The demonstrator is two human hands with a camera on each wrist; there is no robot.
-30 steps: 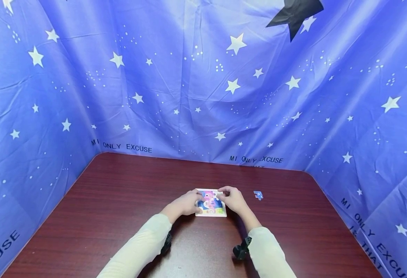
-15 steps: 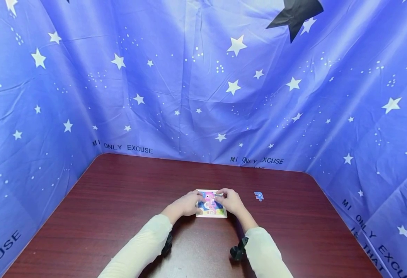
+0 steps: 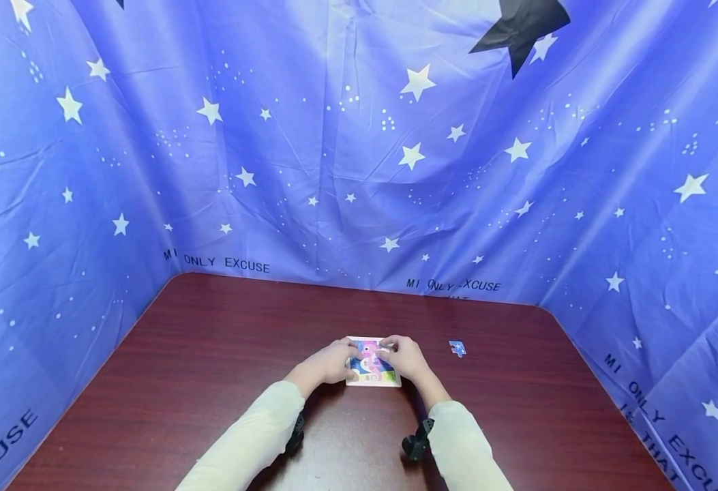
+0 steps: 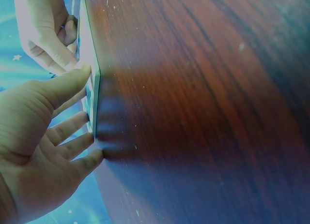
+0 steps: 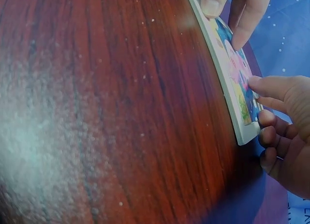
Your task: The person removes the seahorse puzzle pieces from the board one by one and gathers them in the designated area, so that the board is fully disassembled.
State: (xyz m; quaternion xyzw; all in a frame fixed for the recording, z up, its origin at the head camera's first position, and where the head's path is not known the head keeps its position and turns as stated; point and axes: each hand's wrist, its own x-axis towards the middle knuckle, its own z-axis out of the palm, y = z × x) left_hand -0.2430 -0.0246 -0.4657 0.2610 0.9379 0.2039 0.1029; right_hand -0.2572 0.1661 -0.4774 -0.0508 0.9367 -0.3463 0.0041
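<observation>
A small jigsaw puzzle (image 3: 371, 374) in a white frame, with a pink seahorse picture, lies on the table between both hands. My left hand (image 3: 331, 361) grips its left side; in the left wrist view the thumb (image 4: 72, 83) rests on the frame's near edge and the other fingers spread along the side. Over the upper right part is my right hand (image 3: 408, 356), thumb and forefinger brought together at a puzzle piece that they mostly hide. The right wrist view shows the right thumb (image 5: 271, 86) touching the picture, with the lower fingers curled beside the frame's edge.
One loose blue puzzle piece (image 3: 457, 348) with a star on it lies right of the right hand. The dark red wooden table (image 3: 242, 320) meets a blue star-patterned curtain (image 3: 334, 136) at the back and both sides.
My right hand has shifted slightly left over the puzzle's upper right part. The left hand keeps its place at the frame, and the loose piece lies where it was.
</observation>
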